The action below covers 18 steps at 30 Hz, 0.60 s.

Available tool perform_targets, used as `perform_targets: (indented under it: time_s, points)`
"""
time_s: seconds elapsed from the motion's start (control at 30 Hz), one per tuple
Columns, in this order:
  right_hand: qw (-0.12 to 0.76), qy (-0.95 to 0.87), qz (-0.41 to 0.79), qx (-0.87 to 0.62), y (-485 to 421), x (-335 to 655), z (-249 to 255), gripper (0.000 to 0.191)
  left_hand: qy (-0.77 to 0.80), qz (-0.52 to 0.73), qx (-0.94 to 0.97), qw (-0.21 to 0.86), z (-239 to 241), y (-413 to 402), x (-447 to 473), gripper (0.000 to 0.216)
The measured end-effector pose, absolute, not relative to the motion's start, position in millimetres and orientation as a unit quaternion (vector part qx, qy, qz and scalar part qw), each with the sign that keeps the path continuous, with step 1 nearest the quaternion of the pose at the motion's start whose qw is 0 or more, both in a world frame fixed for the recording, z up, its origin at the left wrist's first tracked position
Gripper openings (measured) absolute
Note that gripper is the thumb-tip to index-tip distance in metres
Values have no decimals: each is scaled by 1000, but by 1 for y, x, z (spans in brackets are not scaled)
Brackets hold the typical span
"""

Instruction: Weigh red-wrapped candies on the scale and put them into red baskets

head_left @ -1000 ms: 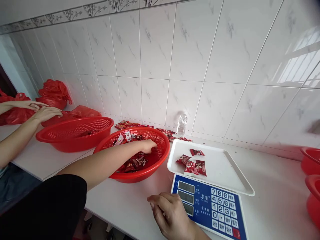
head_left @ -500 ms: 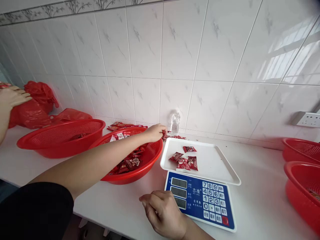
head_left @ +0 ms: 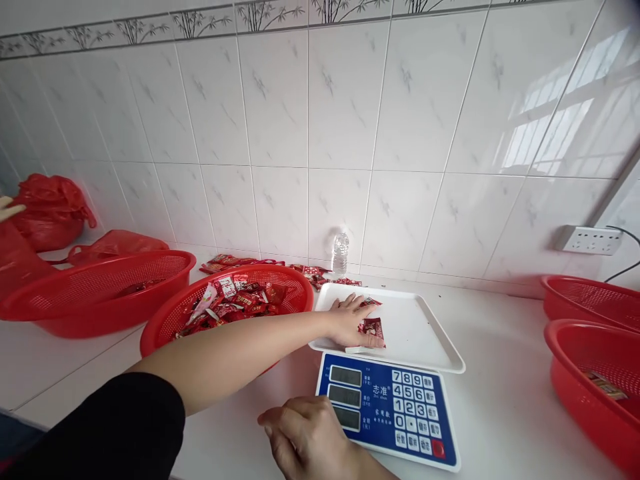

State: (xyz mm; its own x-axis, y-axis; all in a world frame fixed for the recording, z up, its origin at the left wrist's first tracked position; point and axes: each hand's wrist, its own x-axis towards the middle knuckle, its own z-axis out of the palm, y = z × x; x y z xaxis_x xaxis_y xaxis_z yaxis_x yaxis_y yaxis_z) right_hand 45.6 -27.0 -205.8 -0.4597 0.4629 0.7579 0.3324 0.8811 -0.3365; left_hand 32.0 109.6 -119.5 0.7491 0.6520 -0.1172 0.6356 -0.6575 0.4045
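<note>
My left hand (head_left: 352, 323) lies palm down on the white tray (head_left: 417, 330) of the scale, fingers spread over small red snack packets (head_left: 373, 327). Parts of two or three packets show around the fingers; the rest are covered. Below the tray is the scale's blue keypad panel (head_left: 383, 407); its displays look blank. My right hand (head_left: 310, 437) is closed in a loose fist at the panel's left side, with nothing visible in it. Left of the tray, under my left forearm, stands a red basket (head_left: 301, 301) holding many packets (head_left: 245, 297).
Another red basket (head_left: 65, 283) stands farther left, beside red plastic bags (head_left: 50, 213) and another person's hand (head_left: 9, 209). A clear bottle (head_left: 340, 255) stands by the wall among packets (head_left: 313, 272). Red baskets (head_left: 565, 380) sit at right, below a socket strip (head_left: 590, 240).
My left hand has moved from behind the basket near the bottle onto the tray, over the packets. My right hand stays closed beside the scale. The view has shifted slightly right.
</note>
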Motion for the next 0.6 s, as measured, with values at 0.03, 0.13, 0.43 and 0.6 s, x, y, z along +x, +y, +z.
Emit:
perform_targets:
  time_s: [0.03,0.13,0.43,0.6]
  points:
    - [466,-850,68,-235,-27,45,-205,25,357,25,910,211,-123,111,37,102]
    - [464,-850,63,-241,-27,45,-204,24,366,21,909,199,-129,117,50,92]
    - [451,-854,70,-248,-29,45,-204,23,318,95,936,115,-133,124,60,62]
    - [460,-853,47,-241,-26,54,-200,26,339,180,906,181,-137,131,64,46]
